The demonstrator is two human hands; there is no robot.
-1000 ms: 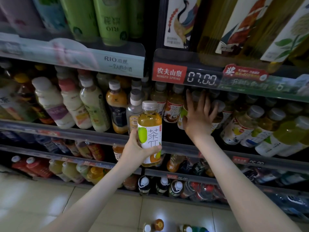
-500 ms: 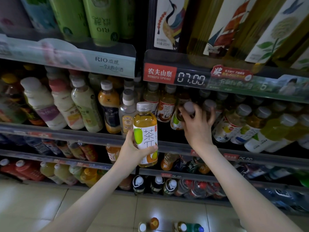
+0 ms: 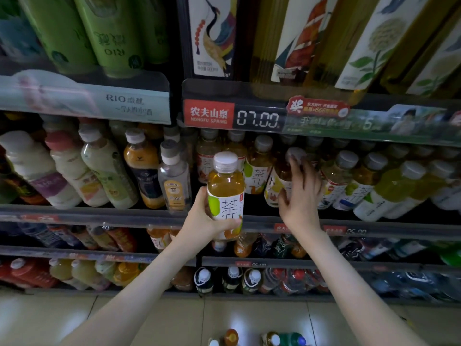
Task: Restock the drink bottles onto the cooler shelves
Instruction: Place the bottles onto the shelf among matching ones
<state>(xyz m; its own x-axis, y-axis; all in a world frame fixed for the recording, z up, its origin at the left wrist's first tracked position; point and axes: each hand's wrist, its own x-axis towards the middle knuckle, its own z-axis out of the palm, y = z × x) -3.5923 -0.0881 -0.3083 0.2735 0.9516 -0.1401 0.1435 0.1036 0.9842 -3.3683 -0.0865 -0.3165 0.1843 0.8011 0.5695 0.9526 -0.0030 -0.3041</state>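
Note:
My left hand grips an amber tea bottle with a white label and a clear cap, held upright in front of the middle cooler shelf. To its right, my right hand is wrapped around a similar tea bottle that leans in the shelf's front row, fingers reaching up near its grey cap. More tea bottles with white labels fill the row behind and beside both hands.
Milky and orange drinks stand at the shelf's left. A price rail reading 07.00 overhangs the row, with tall cartons above. Two lower shelves hold more bottles. Several loose bottles stand on the tiled floor below.
My right hand has come down from the bottle caps and closed around a shelf bottle's body. My left hand has kept the tea bottle nearly still.

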